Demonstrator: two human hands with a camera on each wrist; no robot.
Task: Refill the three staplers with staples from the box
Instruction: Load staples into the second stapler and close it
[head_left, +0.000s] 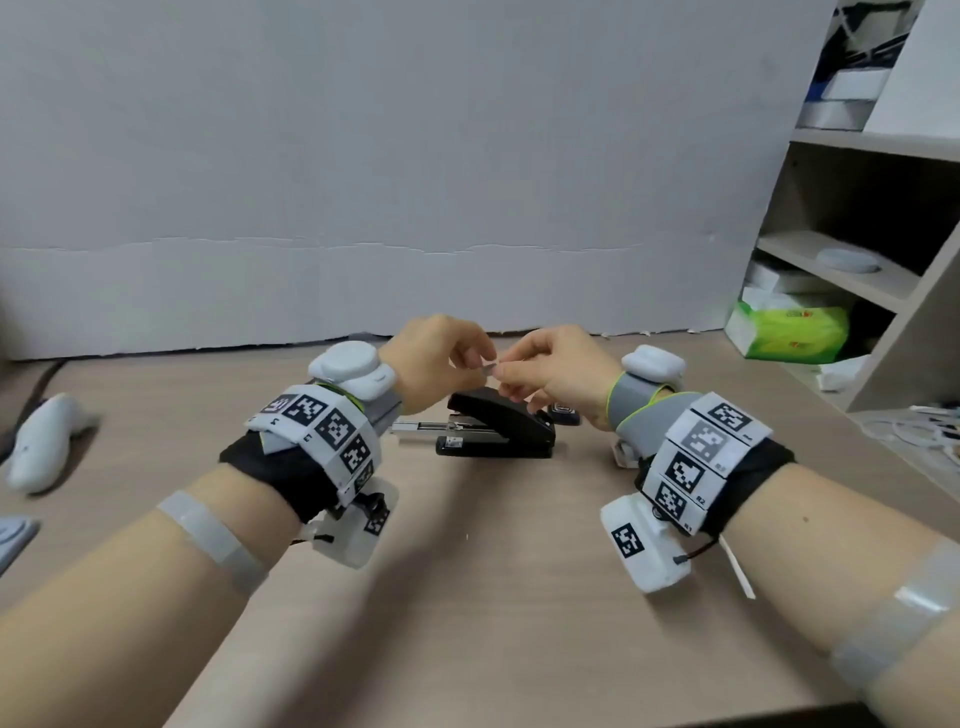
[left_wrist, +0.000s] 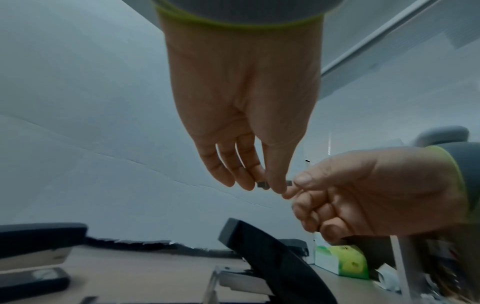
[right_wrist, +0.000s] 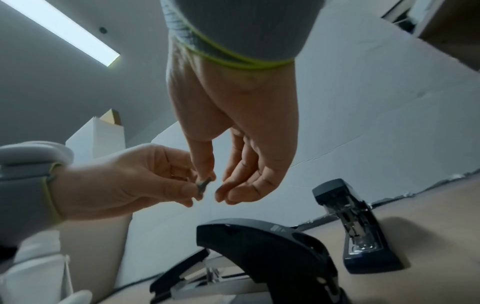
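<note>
We've got both hands meeting mid-frame: left hand (head_left: 436, 358) and right hand (head_left: 558, 371) each pinch an end of a staple strip (head_left: 488, 370) (tiny, blurry), held right above the open black stapler (head_left: 498, 426) on the desk (head_left: 467, 545).

The staple strip (head_left: 490, 369) is largely hidden between pinching fingertips.
</note>
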